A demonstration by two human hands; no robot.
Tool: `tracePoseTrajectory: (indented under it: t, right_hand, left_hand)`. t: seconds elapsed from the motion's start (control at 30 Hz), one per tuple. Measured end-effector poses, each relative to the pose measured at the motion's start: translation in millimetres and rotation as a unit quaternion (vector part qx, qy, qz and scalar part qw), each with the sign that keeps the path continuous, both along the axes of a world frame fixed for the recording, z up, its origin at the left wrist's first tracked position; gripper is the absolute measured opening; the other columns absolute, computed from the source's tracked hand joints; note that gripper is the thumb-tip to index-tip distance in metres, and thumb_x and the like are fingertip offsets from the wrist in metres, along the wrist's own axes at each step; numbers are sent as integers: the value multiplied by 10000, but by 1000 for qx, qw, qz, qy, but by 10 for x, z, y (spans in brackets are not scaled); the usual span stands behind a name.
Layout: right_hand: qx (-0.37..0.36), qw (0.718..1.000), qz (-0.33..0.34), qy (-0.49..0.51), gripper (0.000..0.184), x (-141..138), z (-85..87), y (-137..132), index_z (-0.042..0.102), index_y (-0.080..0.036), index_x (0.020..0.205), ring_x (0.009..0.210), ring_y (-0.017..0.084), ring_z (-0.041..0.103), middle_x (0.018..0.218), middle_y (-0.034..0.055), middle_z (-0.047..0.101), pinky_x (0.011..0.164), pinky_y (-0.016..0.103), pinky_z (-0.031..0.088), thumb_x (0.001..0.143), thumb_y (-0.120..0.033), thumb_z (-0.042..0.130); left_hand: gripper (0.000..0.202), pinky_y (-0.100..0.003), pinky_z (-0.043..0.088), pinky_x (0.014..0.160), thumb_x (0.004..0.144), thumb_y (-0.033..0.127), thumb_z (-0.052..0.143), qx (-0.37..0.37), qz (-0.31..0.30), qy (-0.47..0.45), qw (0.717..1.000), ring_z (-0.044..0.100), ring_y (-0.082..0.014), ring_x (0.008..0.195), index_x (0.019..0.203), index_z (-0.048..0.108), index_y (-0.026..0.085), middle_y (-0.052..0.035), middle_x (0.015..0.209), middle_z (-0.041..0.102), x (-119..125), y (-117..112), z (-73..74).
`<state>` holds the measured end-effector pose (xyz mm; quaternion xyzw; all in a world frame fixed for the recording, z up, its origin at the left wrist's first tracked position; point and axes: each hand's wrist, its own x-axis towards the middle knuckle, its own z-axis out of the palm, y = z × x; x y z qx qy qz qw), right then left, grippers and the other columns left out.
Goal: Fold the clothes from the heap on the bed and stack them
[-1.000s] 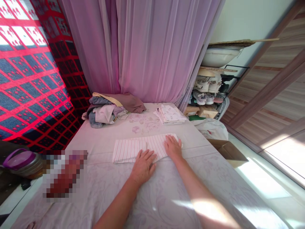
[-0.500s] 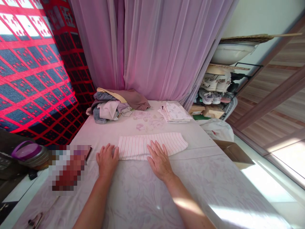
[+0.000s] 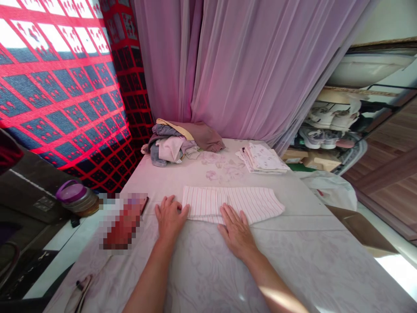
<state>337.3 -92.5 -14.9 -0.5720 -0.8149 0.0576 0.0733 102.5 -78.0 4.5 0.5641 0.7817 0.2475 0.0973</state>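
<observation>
A folded pink-and-white striped garment (image 3: 203, 202) lies flat on the cloth-covered surface in front of me. At its left end is my left hand (image 3: 171, 217), fingers bent and apart, with the thumb touching the garment's corner. My right hand (image 3: 239, 230) rests palm down near the middle of the front edge, its fingertips lying on the stripes. Neither hand grips the fabric. Part of the front edge is hidden under the right hand.
Behind lie a heap of crumpled clothes (image 3: 169, 148) and a stack of folded white printed cloths (image 3: 265, 157). A blurred red item (image 3: 122, 226) and glasses (image 3: 81, 293) are at the left. A shoe rack (image 3: 325, 137) and cardboard box (image 3: 361, 228) stand right.
The view has turned left, so everything sits further right in the picture. My right hand has slid back toward the garment's front edge. The left hand stays by the left end, its fingers more bent.
</observation>
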Motion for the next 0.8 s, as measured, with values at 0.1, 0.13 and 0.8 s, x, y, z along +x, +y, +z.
tracePoseTrajectory:
  t: [0.1, 0.13, 0.8]
  right_hand:
    - [14, 1000, -3, 4, 539, -1, -12, 0, 357, -200, 1454, 1397, 224, 294, 1522, 76, 323, 1135, 516, 157, 953, -396, 320]
    - [18, 1000, -5, 6, 530, -4, -10, -1, 366, -204, 1449, 1391, 224, 304, 1517, 77, 334, 1132, 515, 163, 954, -387, 319]
    - [20, 999, -25, 42, 481, -64, 105, -21, 409, -238, 1423, 1380, 213, 324, 1493, 80, 388, 1136, 485, 173, 953, -338, 376]
  left_hand:
    - [233, -574, 142, 1103, 810, 394, 574, 12, -13, -23, 1000, 391, -290, 1323, 667, 626, 217, -81, 1279, 606, 4, -11, 28]
    - [228, -574, 137, 1103, 811, 382, 575, 18, -18, -30, 999, 407, -284, 1310, 659, 620, 218, -73, 1255, 622, 0, -13, 31]
    - [295, -555, 174, 1062, 824, 458, 493, 72, -83, -68, 992, 562, -263, 1082, 704, 625, 223, -53, 1067, 701, -85, 29, -32]
